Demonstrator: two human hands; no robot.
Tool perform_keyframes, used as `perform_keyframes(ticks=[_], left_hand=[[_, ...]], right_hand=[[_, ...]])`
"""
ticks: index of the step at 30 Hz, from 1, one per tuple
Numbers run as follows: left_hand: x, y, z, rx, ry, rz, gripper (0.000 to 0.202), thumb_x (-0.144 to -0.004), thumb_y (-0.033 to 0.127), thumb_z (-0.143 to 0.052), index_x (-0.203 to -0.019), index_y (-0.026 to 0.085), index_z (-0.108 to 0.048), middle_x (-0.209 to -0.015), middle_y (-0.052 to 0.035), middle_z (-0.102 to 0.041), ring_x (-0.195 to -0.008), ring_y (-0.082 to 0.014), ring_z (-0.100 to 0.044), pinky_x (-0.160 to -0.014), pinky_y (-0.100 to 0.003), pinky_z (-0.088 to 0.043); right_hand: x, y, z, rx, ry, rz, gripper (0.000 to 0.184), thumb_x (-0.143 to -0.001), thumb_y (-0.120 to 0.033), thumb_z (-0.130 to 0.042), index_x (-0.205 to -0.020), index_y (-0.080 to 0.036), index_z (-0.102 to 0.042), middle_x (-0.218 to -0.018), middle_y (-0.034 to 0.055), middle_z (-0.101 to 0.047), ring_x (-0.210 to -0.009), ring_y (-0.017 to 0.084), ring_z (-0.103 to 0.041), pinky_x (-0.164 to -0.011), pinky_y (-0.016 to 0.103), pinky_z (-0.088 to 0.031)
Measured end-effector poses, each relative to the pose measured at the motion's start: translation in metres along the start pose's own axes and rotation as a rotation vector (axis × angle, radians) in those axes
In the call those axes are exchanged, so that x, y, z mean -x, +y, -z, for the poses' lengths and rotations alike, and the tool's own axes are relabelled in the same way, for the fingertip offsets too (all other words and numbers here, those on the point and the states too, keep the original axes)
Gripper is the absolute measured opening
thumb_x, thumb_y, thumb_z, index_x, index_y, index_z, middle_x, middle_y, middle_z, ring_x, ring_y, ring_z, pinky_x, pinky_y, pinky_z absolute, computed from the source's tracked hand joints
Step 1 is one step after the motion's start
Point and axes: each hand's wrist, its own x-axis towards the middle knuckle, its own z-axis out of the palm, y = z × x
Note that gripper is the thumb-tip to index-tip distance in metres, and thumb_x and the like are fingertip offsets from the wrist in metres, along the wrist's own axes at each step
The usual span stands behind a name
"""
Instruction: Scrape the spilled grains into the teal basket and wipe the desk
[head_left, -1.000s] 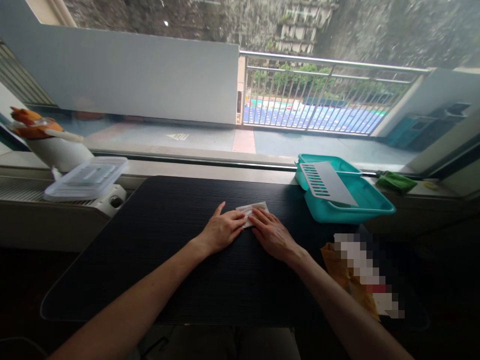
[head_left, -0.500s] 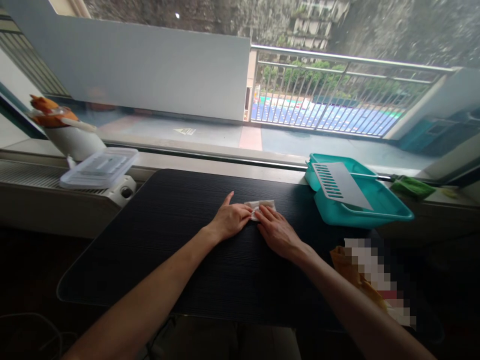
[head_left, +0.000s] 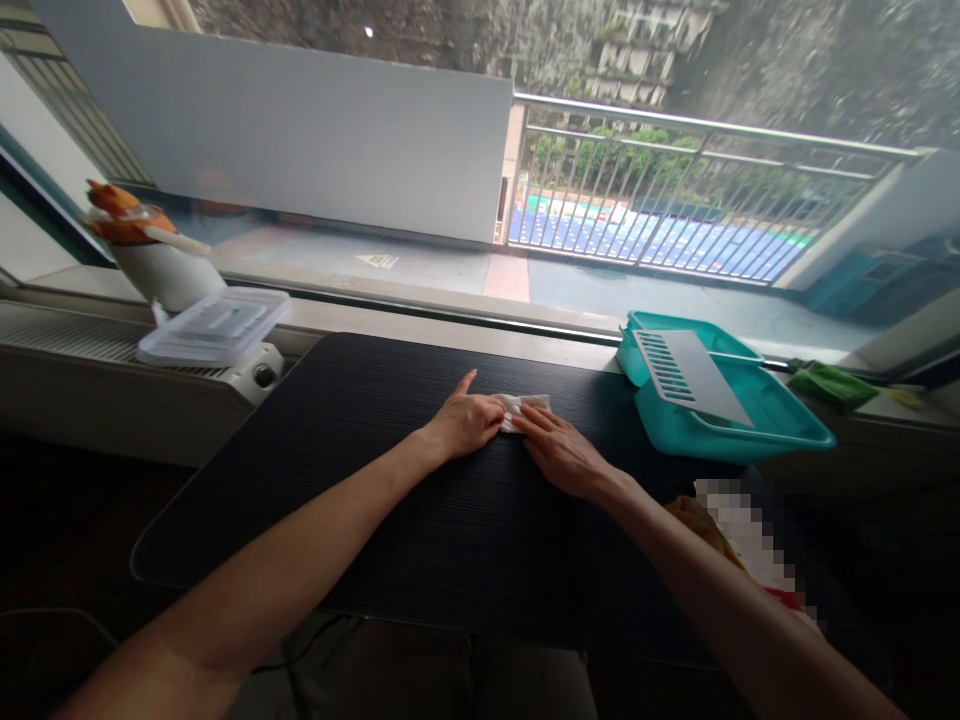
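A small white tissue [head_left: 517, 412] lies on the black wood-grain table [head_left: 390, 400], between my two hands. My left hand [head_left: 463, 424] is closed on the tissue's left side, its fingertips bent over the edge. One finger of that hand sticks out upward, away from the tissue. My right hand [head_left: 564, 448] rests palm down, with its fingers stretched flat over the right side of the tissue. The fingertips of both hands come close together on it.
At the table's right back stands a teal plastic bin [head_left: 739, 435] with a grey slotted panel [head_left: 701, 375] across it. Brown and white packaging [head_left: 705, 525], partly blurred, lies near my right forearm. A clear plastic lid [head_left: 217, 328] rests on the radiator [head_left: 67, 345] at left.
The view has shifted slightly. My right fingers have drawn closer together and cover less of the tissue's far edge. Both hands stay on the tissue.
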Motion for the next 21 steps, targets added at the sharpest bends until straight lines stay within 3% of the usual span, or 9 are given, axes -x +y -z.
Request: perform_keyframes(ticks=[4, 7, 11, 16, 21], left_hand=[[-0.021, -0.016, 0.000, -0.032, 0.007, 0.009, 0.023, -0.087, 0.011, -0.043, -0.089, 0.020, -0.064, -0.100, -0.0022, -0.072, -0.095, -0.0164, -0.066, -0.114, -0.051, -0.016], [-0.018, -0.018, 0.004, -0.038, -0.007, -0.023, 0.023, -0.084, 0.008, -0.043, -0.090, 0.020, -0.062, -0.094, -0.0008, -0.072, -0.091, -0.0152, -0.066, -0.113, -0.049, -0.020], [0.006, -0.008, 0.010, -0.015, -0.038, -0.099, 0.020, -0.084, 0.009, -0.045, -0.087, 0.020, -0.061, -0.094, 0.0002, -0.071, -0.091, -0.0130, -0.066, -0.116, -0.043, -0.016], [0.007, -0.002, 0.012, -0.001, -0.032, -0.077, 0.011, -0.084, 0.031, -0.057, -0.081, 0.021, -0.061, -0.099, -0.0003, -0.070, -0.093, -0.0181, -0.066, -0.113, -0.056, -0.006], [0.006, -0.005, 0.011, -0.001, -0.033, -0.113, 0.015, -0.087, 0.027, -0.053, -0.079, 0.022, -0.064, -0.105, 0.0006, -0.070, -0.097, -0.0182, -0.065, -0.112, -0.057, -0.003]], right_hand=[[-0.025, 0.010, 0.006, -0.001, 0.030, -0.053, 0.039, -0.089, -0.014, -0.042, -0.127, -0.013, -0.054, -0.138, 0.0159, -0.050, -0.128, 0.026, -0.045, -0.104, 0.044, -0.039], [-0.024, 0.004, 0.010, -0.006, 0.031, -0.029, 0.036, -0.088, -0.011, -0.042, -0.120, -0.012, -0.059, -0.135, 0.0146, -0.053, -0.127, 0.025, -0.047, -0.105, 0.040, -0.039], [-0.003, -0.007, 0.015, -0.080, 0.051, 0.097, 0.033, -0.089, -0.014, -0.045, -0.119, -0.017, -0.061, -0.130, 0.0085, -0.058, -0.124, 0.021, -0.049, -0.105, 0.035, -0.039], [-0.011, 0.003, 0.019, -0.155, 0.071, 0.097, 0.025, -0.091, -0.020, -0.049, -0.098, -0.023, -0.073, -0.112, 0.0064, -0.068, -0.103, 0.021, -0.062, -0.092, 0.035, -0.048], [-0.006, 0.003, 0.015, -0.165, 0.122, 0.116, 0.023, -0.091, -0.023, -0.052, -0.102, -0.023, -0.072, -0.119, 0.0075, -0.065, -0.112, 0.021, -0.057, -0.097, 0.036, -0.044]])
